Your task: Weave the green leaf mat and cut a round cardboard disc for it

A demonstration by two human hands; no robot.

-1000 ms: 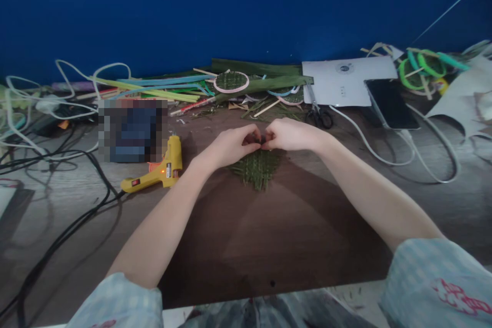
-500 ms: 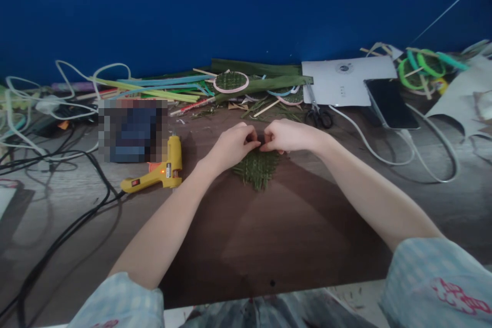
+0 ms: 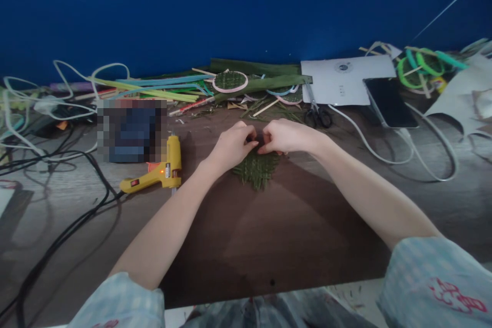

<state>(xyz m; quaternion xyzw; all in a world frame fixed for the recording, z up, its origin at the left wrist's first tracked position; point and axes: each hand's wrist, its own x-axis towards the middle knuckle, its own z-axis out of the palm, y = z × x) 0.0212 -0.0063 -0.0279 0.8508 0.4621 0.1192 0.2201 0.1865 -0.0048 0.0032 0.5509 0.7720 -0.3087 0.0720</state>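
1. Right now your woven leaf mat (image 3: 257,170) lies flat on the counter (image 3: 292,225), to the right of the yellow glue gun (image 3: 159,171) and well apart from it.
2. Your left hand (image 3: 232,146) and right hand (image 3: 286,137) meet over the mat's far edge. The fingers are curled in and pinched down on it, and the knuckles nearly touch.
3. Expect the mat to be light, thin and limp. Its green strips should bend easily, could crease or tear, and may slide out of the weave at the loose ends.
4. Take hold at an edge with fingertip pinches where the strips cross, and keep the other fingers pressing the mat flat. A single strip would likely pull free.
5. Your hands cover the far edge, so you cannot tell which strip each pinch holds.
6. The dark gap between your fingertips may be shadow or something small; it is too blurred to say.
7. Just behind the glue gun sits a pixelated block whose contents cannot be made out.
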